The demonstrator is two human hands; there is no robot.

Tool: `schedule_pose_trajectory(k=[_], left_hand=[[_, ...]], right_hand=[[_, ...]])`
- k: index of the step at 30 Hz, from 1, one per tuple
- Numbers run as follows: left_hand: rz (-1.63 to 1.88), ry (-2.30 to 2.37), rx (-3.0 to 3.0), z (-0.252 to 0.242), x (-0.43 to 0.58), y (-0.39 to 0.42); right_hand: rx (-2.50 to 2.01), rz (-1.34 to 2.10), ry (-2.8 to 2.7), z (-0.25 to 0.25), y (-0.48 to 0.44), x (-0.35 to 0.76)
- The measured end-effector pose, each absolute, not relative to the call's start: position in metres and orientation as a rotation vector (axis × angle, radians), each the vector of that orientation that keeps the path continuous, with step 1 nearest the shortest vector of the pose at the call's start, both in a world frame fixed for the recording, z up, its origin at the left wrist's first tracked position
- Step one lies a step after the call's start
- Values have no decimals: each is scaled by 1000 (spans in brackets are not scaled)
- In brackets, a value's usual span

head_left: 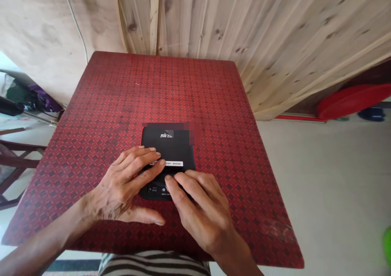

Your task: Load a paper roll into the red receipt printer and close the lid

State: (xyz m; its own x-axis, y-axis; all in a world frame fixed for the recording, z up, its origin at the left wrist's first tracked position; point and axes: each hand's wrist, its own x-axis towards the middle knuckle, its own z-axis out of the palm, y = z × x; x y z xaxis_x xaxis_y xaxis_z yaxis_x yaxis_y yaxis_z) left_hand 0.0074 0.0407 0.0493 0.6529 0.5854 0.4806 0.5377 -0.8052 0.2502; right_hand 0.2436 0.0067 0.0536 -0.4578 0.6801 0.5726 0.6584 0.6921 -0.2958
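A flat black device (177, 143) with red edges, white lettering and a white label strip (174, 163) lies on the red patterned table. A dark recess crosses it below the label, and small ports or markings show near its lower edge. My left hand (128, 186) rests across its left side, fingers stretched out and thumb spread onto the tabletop. My right hand (204, 206) is at the lower right of the device, its fingers bent and pressed together at the edge of the recess. Whatever is between those fingertips is hidden.
The table (183, 88) backs onto a wooden plank wall (207, 19). A dark wooden chair (18, 166) stands on the left. A red round object (351, 100) and blue footwear (371, 113) lie on the right, beyond the pale floor (308, 178).
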Motion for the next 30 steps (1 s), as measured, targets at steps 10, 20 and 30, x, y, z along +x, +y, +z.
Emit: schedule_pose_trajectory(k=[10,20,30], left_hand=[[818,961,2787,49,10,40],[1249,1368,2525,16,-4,-12],[1229,1383,2524,-8,0,-12]], right_hand=[[-1081,119,-2026,61,10,261],[-1612,480,-1606,-26,46,322],[-1663,419,-1671,-32,50,311]])
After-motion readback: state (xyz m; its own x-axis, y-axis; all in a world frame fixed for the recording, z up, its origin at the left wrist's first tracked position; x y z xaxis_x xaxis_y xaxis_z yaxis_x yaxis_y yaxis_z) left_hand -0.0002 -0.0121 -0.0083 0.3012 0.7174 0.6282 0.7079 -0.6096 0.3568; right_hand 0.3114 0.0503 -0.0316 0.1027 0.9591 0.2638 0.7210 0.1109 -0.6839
